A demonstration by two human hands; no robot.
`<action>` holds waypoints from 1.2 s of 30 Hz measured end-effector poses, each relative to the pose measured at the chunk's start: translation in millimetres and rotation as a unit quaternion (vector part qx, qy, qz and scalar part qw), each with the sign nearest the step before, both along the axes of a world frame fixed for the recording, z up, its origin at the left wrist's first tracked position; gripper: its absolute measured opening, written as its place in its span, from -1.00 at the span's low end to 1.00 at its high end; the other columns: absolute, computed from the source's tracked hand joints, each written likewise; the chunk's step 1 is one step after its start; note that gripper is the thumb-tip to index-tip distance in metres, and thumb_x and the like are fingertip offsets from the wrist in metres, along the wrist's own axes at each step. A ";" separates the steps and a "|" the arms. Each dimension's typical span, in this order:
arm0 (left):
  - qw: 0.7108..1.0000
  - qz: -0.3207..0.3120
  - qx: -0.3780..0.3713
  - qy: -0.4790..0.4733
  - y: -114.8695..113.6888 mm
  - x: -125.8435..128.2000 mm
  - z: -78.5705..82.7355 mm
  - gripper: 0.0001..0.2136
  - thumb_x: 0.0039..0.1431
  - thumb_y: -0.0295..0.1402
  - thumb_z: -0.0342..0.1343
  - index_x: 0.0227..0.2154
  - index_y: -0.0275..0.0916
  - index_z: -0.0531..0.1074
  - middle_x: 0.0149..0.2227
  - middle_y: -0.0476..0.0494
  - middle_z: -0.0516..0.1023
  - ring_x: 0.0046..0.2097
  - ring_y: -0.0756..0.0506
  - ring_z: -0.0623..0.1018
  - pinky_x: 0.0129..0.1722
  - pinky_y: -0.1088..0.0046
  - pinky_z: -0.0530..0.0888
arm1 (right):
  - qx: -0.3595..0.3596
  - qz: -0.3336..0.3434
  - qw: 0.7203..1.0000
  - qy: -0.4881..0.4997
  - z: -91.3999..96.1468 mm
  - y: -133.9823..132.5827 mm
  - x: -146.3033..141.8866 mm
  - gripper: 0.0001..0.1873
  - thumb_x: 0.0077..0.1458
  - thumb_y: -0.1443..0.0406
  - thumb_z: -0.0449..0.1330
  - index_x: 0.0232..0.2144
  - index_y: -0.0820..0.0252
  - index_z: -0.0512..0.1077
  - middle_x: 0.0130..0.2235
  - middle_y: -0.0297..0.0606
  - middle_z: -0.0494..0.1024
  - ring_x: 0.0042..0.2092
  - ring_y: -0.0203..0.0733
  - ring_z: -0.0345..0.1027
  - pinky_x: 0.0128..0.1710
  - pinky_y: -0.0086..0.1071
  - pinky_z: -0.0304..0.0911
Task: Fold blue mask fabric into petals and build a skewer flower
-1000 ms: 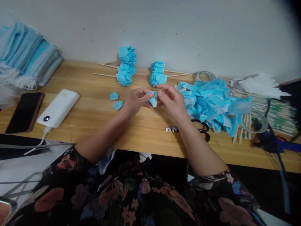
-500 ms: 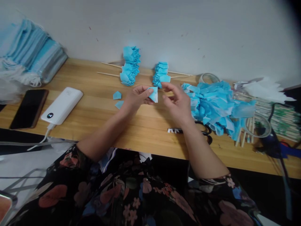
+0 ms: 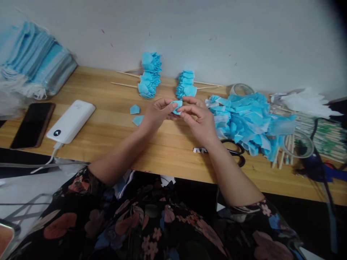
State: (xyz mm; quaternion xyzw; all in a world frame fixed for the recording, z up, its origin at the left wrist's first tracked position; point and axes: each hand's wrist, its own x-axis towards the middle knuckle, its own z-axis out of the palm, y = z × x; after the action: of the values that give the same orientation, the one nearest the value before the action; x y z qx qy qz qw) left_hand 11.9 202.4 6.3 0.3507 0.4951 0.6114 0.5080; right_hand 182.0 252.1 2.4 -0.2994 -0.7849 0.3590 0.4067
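My left hand (image 3: 155,115) and my right hand (image 3: 199,121) meet above the middle of the wooden table (image 3: 108,126). Both pinch a small light-blue fabric piece (image 3: 176,106) between their fingertips. Two loose blue pieces (image 3: 136,115) lie on the wood just left of my left hand. Behind the hands, two skewers threaded with stacked blue pieces (image 3: 150,75) (image 3: 185,84) rest near the wall.
A heap of blue fabric scraps (image 3: 248,117) lies right of my hands, with black scissors (image 3: 233,151) at its near edge. Tape rolls (image 3: 299,143), skewers and cables crowd the far right. A white power bank (image 3: 71,121), a phone (image 3: 33,124) and stacked face masks (image 3: 29,65) sit at the left.
My right hand had drawn away from the blue piece half a second ago; now its fingers have closed back on it beside my left hand's fingers.
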 end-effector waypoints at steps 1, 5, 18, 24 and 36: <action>1.000 -0.002 -0.001 0.002 0.0 0.0 -0.3 -0.80 0.27 -0.35 0.36 -0.38 -0.30 0.46 -0.44 0.03 0.62 -0.44 0.08 0.61 -0.35 0.58 0.61 | -0.017 0.000 1.000 0.007 -0.7 -0.2 -0.9 -0.94 0.23 0.20 0.34 -0.28 -0.05 0.64 0.12 -0.27 0.62 0.21 0.04 0.45 0.15 0.04 0.43; 1.000 -0.004 0.000 0.010 -0.3 -0.3 -2.3 -0.77 0.25 -0.29 0.39 -0.35 -0.30 0.48 -0.41 -0.01 0.66 -0.39 0.04 0.66 -0.30 0.53 0.63 | -0.076 -0.008 0.996 0.034 -2.9 -0.9 -4.3 -0.93 0.18 0.20 0.33 -0.32 0.03 0.59 -0.01 -0.27 0.69 0.05 -0.06 0.54 -0.08 -0.19 0.48; 0.999 -0.024 0.026 0.021 1.4 -1.1 -9.9 -0.69 0.15 -0.19 0.46 -0.33 -0.28 0.48 -0.38 -0.02 0.68 -0.39 0.02 0.67 -0.30 0.51 0.63 | -0.116 -0.049 0.991 0.049 -2.9 -2.3 -7.0 -0.89 0.09 0.21 0.31 -0.41 0.07 0.48 -0.26 -0.32 0.65 -0.17 -0.15 0.51 -0.23 -0.28 0.41; 0.999 -0.036 0.031 0.016 0.9 -1.1 -10.3 -0.69 0.15 -0.21 0.46 -0.33 -0.29 0.48 -0.37 -0.01 0.67 -0.37 0.03 0.68 -0.28 0.51 0.63 | -0.121 -0.052 0.989 0.066 -6.4 0.1 -8.0 -0.88 0.06 0.23 0.32 -0.39 0.06 0.43 -0.31 -0.36 0.59 -0.22 -0.18 0.49 -0.21 -0.27 0.40; 0.997 -0.057 0.053 0.008 -0.6 2.1 -8.1 -0.73 0.05 -0.42 0.48 -0.32 -0.29 0.47 -0.37 0.01 0.66 -0.38 0.06 0.64 -0.30 0.55 0.61 | -0.132 -0.056 0.989 0.045 -4.1 0.8 -6.2 -0.83 0.04 0.27 0.31 -0.25 0.06 0.54 -0.32 -0.36 0.59 -0.27 -0.20 0.43 -0.13 -0.21 0.42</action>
State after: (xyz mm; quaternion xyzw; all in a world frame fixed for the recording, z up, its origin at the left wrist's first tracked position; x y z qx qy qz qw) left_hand 14.1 201.9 -1.7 0.4099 0.4451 0.6042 0.5185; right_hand 175.8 252.9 -1.7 -0.3777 -0.6932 0.4492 0.4184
